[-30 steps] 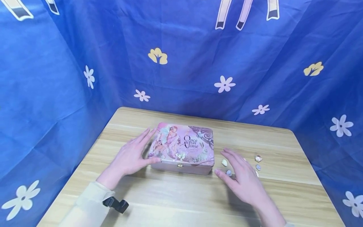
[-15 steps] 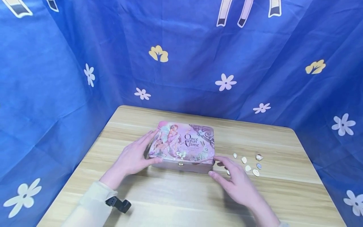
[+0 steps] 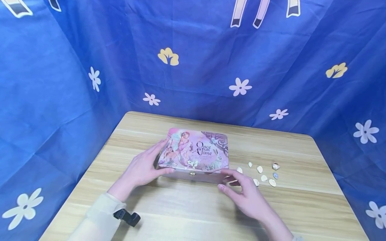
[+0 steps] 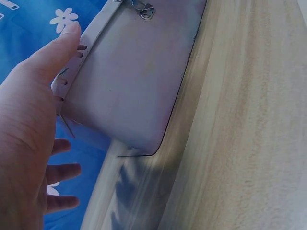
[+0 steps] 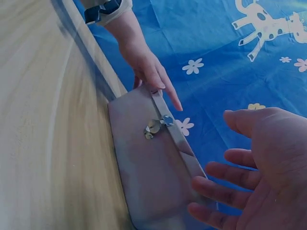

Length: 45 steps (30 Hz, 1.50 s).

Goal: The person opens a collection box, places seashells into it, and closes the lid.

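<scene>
A pink tin box with a fairy picture and the words "Once upon a Time" stands on the table, its lid down. A small metal latch sits at the middle of its front. My left hand lies along the box's left side, fingers stretched out. Its thumb rests at the lid's front left edge. At the front right corner, my right hand has its index finger at the lid's edge, thumb apart from the other fingers. The right wrist view shows these fingers loosely bent beside the box.
Several small pale shells lie on the wooden table right of the box, with a brownish one and a bluish one among them. Blue patterned cloth hangs behind and at both sides. A black wrist device sits on the left sleeve.
My right hand has moved left from beside the shells to the box's front right corner, uncovering more shells. The left hand stays at the box's left side. The box has not visibly moved.
</scene>
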Motion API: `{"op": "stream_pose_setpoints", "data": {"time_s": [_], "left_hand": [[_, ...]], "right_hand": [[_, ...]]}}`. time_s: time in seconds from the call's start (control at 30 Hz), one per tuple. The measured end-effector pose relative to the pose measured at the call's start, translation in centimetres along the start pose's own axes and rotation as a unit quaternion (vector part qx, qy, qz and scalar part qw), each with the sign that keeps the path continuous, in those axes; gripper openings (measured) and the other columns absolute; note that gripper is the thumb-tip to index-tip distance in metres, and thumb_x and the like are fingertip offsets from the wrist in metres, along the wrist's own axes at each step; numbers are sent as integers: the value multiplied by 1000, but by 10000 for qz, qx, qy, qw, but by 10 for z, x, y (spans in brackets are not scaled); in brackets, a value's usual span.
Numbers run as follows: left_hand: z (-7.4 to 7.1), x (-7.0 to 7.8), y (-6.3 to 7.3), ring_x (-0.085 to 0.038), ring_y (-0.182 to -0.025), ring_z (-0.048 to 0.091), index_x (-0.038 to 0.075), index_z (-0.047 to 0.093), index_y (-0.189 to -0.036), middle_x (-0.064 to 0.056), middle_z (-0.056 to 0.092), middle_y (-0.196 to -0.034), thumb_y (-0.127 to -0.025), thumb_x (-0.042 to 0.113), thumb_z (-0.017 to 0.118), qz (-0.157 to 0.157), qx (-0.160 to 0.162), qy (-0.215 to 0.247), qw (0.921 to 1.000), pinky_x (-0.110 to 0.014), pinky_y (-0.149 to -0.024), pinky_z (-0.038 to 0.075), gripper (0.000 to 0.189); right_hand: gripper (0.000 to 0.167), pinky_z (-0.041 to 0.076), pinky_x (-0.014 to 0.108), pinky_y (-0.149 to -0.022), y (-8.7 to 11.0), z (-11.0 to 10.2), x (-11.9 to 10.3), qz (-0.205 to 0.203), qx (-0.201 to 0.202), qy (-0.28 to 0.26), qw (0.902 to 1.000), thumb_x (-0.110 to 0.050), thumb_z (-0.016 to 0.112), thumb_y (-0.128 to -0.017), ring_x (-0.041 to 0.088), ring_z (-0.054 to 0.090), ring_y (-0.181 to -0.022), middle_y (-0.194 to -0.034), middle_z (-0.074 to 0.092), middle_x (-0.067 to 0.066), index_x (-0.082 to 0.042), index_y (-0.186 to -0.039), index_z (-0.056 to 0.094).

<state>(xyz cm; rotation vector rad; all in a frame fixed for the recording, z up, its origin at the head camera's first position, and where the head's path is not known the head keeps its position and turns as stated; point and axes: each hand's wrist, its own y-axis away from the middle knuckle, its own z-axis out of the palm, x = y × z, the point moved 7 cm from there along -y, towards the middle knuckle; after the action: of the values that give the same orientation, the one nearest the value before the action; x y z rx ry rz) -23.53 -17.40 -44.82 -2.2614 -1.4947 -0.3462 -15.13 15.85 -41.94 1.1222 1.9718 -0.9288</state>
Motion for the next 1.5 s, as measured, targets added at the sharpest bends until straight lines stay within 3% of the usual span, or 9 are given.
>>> {"op": "stream_pose_setpoints", "data": {"time_s": [0.17,0.4,0.67,0.83,1.0,1.13,1.23,1.5], "left_hand": [[0,0,1,-42,-147,43,27,25,-170,-6,35,-170,-81,86,67,-25,-3,49,10000,-71,-110,41,115],[1,-2,2,-44,-142,48,33,27,-170,-8,41,-167,-81,85,68,-91,74,185,9998,-72,-106,43,111],[5,-4,3,-46,-138,53,33,26,-170,-10,44,-164,-80,87,66,-256,11,294,9992,-70,-106,45,112],[5,-2,3,-46,-139,51,32,27,-170,-12,45,-163,-83,83,67,-195,26,374,9991,-70,-107,44,108],[3,3,3,-49,-144,44,32,31,-168,-11,31,-171,-86,80,67,-42,112,353,9993,-74,-107,41,102],[2,6,3,-51,-146,40,34,33,-168,-2,13,-177,-87,79,67,38,180,221,9996,-76,-104,42,98],[4,8,3,-50,-144,43,34,33,-168,5,11,-177,-89,78,66,146,162,157,9996,-74,-103,45,96],[11,10,6,-49,-142,46,36,35,-167,2,17,-176,-91,78,62,227,44,249,9994,-73,-101,47,90]], "right_hand": [[41,60,44,-94,0,10,1,-1,-163,-152,9998,-22,78,-98,26,72,-107,-125,71,-8,-8,-136,67],[38,61,39,-92,-2,25,10,-48,-360,-397,9986,-21,76,-100,21,72,-102,-124,73,3,-7,-134,68],[38,61,36,-88,-9,48,18,149,-619,-735,9953,-20,76,-100,16,73,-98,-113,75,7,1,-131,68],[38,61,35,-89,-13,63,21,344,-760,-853,9929,-22,75,-101,16,72,-98,-114,75,9,1,-131,68],[39,60,34,-90,-16,77,24,514,-865,-1090,9889,-23,73,-102,18,71,-100,-120,73,14,2,-132,67],[40,60,33,-89,-18,86,26,559,-894,-1137,9879,-24,73,-102,17,71,-100,-119,74,9,2,-132,67],[39,60,32,-87,-20,90,26,511,-849,-1141,9885,-22,73,-101,16,71,-98,-117,74,8,2,-131,67],[39,61,32,-87,-25,98,25,480,-749,-1480,9850,-16,72,-101,20,73,-97,-118,73,19,7,-131,64]]}}
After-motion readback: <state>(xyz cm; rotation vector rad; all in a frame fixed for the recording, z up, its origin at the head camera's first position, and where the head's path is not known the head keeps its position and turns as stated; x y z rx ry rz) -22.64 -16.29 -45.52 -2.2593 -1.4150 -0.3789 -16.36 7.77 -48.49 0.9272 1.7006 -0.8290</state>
